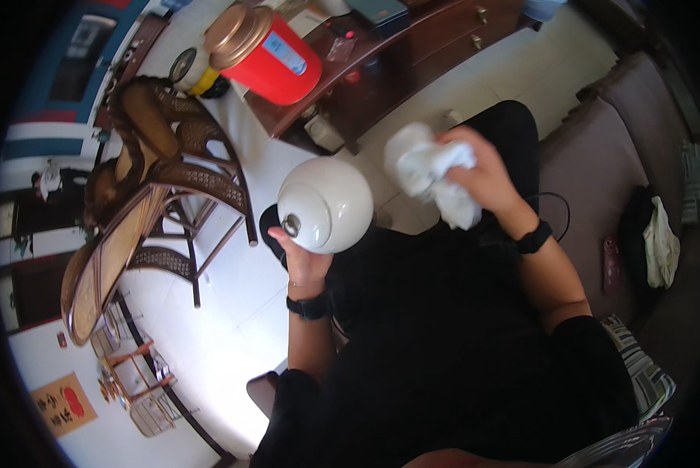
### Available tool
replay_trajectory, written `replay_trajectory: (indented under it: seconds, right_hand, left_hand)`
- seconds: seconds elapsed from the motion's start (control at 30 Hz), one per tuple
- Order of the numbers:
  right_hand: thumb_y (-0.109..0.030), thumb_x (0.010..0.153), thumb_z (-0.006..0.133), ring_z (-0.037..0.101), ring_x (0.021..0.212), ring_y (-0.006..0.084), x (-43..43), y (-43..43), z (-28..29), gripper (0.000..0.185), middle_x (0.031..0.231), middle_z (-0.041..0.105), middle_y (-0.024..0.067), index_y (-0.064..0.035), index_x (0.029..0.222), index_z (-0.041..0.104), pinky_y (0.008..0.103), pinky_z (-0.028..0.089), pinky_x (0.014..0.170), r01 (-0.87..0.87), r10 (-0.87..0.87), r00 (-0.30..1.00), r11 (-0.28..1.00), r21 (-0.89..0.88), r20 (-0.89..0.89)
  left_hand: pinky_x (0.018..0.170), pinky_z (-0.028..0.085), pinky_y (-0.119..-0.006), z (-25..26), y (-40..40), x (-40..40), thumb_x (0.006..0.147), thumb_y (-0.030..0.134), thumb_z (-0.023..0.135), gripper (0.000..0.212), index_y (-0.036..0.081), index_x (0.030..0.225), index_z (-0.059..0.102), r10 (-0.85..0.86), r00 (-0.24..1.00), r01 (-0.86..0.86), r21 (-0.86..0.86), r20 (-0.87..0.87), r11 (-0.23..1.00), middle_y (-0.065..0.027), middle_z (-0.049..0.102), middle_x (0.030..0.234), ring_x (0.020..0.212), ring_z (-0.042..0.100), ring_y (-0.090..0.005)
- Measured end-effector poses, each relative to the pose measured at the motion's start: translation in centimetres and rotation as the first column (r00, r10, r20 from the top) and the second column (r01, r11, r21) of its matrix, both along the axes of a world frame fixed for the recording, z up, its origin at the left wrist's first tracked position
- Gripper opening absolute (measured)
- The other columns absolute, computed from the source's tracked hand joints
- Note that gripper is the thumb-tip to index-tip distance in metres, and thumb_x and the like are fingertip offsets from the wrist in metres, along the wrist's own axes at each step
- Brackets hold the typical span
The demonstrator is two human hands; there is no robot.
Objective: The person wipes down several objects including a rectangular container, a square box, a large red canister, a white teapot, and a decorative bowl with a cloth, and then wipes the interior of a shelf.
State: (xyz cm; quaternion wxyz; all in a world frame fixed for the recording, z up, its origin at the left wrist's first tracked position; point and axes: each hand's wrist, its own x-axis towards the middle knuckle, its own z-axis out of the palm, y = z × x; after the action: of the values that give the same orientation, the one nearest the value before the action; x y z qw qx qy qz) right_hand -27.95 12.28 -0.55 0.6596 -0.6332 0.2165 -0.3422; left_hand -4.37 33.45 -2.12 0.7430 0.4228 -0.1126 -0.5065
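Note:
My left hand (304, 257) supports a glossy white round lidded jar (332, 202) from below, its thumb beside the small metal ring or knob on the lid. The jar is tilted, with the lid side towards the lower left; the fingers behind it are hidden. To the right, apart from the jar, my right hand (481, 169) grips a crumpled white cloth (438, 169), which is blurred. Both hands are above my lap, and each wrist wears a black band.
A dark wooden table (361, 61) ahead bears a red canister (280, 61) with a copper-coloured lid. Carved wooden chairs (198, 181) stand at the left. At the right is a brown sofa (596, 146) holding a pale cloth bag (661, 245) and a striped cushion (642, 374).

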Motion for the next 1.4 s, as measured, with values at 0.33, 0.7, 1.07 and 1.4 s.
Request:
replay_trajectory:
  seconds: [0.33, 0.7, 1.07, 1.4]
  right_hand:
    - [-0.021, 0.068, 0.075, 0.046, 0.115, 0.0364, 4.1, 5.8, 8.5, 0.044, 0.131, 0.052, 0.0097, -0.0120, 0.109, 0.063, 0.0434, 0.038, 0.098, 0.036, 0.076, 0.991, 0.658, -0.752, 0.113]
    - [-0.023, 0.080, 0.067, 0.066, 0.082, 0.0238, 6.1, 1.8, 7.5, 0.035, 0.098, 0.067, 0.0124, -0.0032, 0.109, 0.063, 0.0308, 0.051, 0.075, -0.097, 0.065, 0.985, 0.975, -0.200, -0.160]
    - [-0.025, 0.094, 0.051, 0.061, 0.081, 0.0121, 6.0, 4.2, 2.2, 0.031, 0.092, 0.065, 0.0070, 0.0009, 0.110, 0.060, 0.0271, 0.049, 0.073, -0.060, -0.054, 0.986, 0.771, 0.634, 0.159]
    - [-0.001, 0.078, 0.057, 0.055, 0.109, 0.0304, 4.9, 3.8, 2.4, 0.041, 0.117, 0.056, 0.0190, -0.0018, 0.118, 0.054, 0.0347, 0.041, 0.094, 0.390, -0.349, 0.915, 0.893, -0.225, 0.201]
  left_hand:
    - [0.106, 0.037, -0.043, 2.5, -1.0, -2.4, 0.074, 0.077, 0.046, 0.099, 0.007, 0.142, 0.028, -0.072, 0.997, 0.073, 0.088, -0.016, 0.993, -0.0094, 0.035, 0.144, 0.128, 0.042, -0.0265]
    - [0.104, 0.039, -0.042, 3.8, -0.8, -4.1, 0.067, 0.075, 0.058, 0.109, 0.006, 0.143, 0.022, -0.235, 0.951, 0.230, 0.047, 0.200, 0.972, -0.0132, 0.036, 0.141, 0.128, 0.040, -0.0271]
    - [0.109, 0.031, -0.045, 4.4, -2.7, -4.5, 0.073, 0.077, 0.044, 0.098, 0.011, 0.143, 0.030, -0.102, 0.990, 0.104, -0.013, 0.099, 0.994, -0.0072, 0.036, 0.145, 0.131, 0.037, -0.0263]
    - [0.109, 0.030, -0.044, 5.1, -4.0, -3.0, 0.073, 0.081, 0.039, 0.102, 0.009, 0.144, 0.026, -0.196, 0.951, 0.209, -0.030, 0.238, 0.978, -0.0083, 0.034, 0.146, 0.132, 0.036, -0.0257]
